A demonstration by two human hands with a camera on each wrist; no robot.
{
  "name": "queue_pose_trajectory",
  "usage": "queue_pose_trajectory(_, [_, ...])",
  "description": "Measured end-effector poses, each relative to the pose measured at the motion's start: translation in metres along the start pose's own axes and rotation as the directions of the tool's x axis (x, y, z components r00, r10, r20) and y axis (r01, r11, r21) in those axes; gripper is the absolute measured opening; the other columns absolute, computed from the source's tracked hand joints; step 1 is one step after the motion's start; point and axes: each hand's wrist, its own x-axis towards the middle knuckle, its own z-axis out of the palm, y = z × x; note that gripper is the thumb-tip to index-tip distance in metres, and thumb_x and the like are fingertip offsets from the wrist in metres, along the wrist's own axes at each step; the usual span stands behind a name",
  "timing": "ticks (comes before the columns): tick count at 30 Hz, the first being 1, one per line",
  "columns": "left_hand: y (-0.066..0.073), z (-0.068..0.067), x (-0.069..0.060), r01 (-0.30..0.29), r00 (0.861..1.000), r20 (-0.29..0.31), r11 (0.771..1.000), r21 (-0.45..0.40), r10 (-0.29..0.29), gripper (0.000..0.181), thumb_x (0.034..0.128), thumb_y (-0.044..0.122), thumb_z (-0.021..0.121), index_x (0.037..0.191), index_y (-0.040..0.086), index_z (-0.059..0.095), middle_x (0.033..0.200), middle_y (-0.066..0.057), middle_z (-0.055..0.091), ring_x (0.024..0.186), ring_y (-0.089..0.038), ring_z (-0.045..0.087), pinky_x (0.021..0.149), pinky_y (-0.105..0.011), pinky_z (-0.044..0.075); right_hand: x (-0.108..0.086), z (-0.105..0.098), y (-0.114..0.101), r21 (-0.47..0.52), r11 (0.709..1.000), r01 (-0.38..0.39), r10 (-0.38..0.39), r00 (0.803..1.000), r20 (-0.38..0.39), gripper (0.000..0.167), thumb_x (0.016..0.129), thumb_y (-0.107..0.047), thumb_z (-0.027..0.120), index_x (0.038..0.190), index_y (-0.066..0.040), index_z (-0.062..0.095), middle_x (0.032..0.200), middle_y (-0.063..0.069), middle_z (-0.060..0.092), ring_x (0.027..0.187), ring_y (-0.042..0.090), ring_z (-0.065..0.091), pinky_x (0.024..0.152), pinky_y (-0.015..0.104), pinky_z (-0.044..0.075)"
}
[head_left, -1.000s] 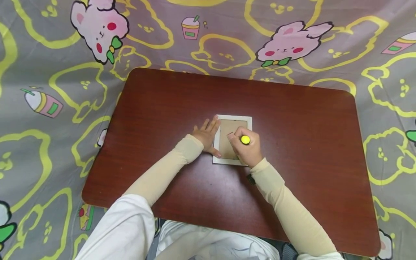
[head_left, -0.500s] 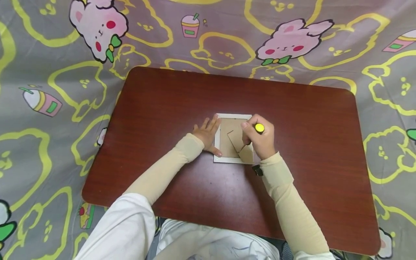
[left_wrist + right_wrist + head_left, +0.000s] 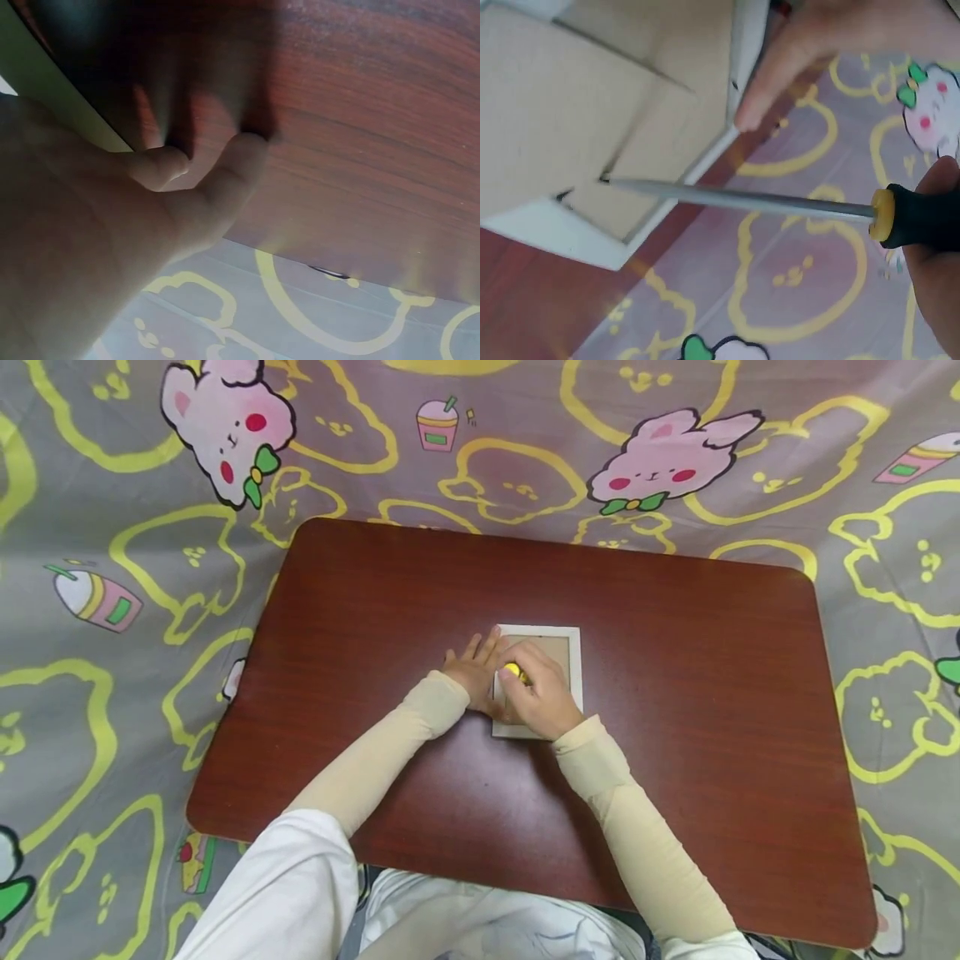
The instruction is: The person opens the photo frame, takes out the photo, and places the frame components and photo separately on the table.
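Observation:
A white picture frame (image 3: 575,672) lies back up on the brown table, showing its beige backing board (image 3: 547,120). My left hand (image 3: 472,677) is spread along the frame's left side; its thumb (image 3: 757,109) touches the rim in the right wrist view. Two fingers (image 3: 229,176) reach to the tabletop in the left wrist view. With my right hand (image 3: 543,697) I grip a screwdriver (image 3: 780,204) by its black and yellow handle. Its metal tip is at a small dark tab (image 3: 605,178) on the backing, near the frame's edge. My right hand hides part of the board in the head view.
The brown table (image 3: 697,693) has rounded corners and extends on all sides of the frame. A grey and pinkish cloth (image 3: 517,468) printed with yellow outlines and rabbits hangs behind and beside it.
My right hand with the screwdriver first moved right, uncovering a folded flap on the board, then went left to the frame's left side. The left hand stays in place.

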Motion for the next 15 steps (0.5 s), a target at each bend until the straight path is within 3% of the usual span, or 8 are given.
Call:
queue_pose_trajectory(5, [0.002,0.006,-0.005,-0.014,1.000,-0.024,0.998,-0.057,0.013,0.121,0.0826,0.065,0.068,0.162,0.020,-0.013,0.165,-0.001,-0.026,0.153,-0.032,-0.008,0.115,-0.066,0.013,-0.003,0.022,0.006,-0.045,0.999,0.012,-0.009,0.998,0.064,0.023,0.094,-0.024,0.054,0.095,-0.005,0.067,0.099,0.007,0.063,0.095,0.021,0.058,0.084,0.039,0.047])
queue_pose_trajectory(10, [0.000,0.010,-0.013,-0.035,0.999,-0.039,0.990,-0.133,0.030,0.093,0.1004,0.049,0.053,0.162,0.022,-0.011,0.165,0.002,-0.026,0.152,-0.029,-0.012,0.118,-0.061,0.007,-0.001,0.033,0.005,-0.084,0.995,-0.057,0.064,0.995,0.079,0.033,0.098,-0.031,0.054,0.102,-0.002,0.069,0.106,0.010,0.062,0.100,0.024,0.059,0.088,0.043,0.048])
queue_pose_trajectory(12, [-0.001,0.008,-0.017,-0.049,0.997,-0.070,0.984,-0.169,0.038,0.088,0.1019,0.042,0.054,0.163,0.021,-0.007,0.167,0.001,-0.020,0.153,-0.029,-0.009,0.117,-0.063,0.009,0.002,0.034,0.005,-0.098,0.991,-0.095,0.102,0.992,0.074,0.034,0.098,-0.032,0.055,0.106,-0.003,0.069,0.106,0.011,0.061,0.100,0.025,0.059,0.087,0.044,0.048])
queue_pose_trajectory(15, [-0.001,0.005,-0.023,-0.044,0.994,-0.112,0.975,-0.216,0.020,0.097,0.0942,0.040,0.067,0.164,0.020,0.003,0.170,-0.001,-0.005,0.153,-0.034,0.000,0.114,-0.066,0.016,0.009,0.035,0.005,-0.112,0.985,-0.135,0.142,0.988,0.059,0.032,0.098,-0.031,0.057,0.109,-0.003,0.069,0.105,0.012,0.061,0.096,0.026,0.057,0.083,0.044,0.047])
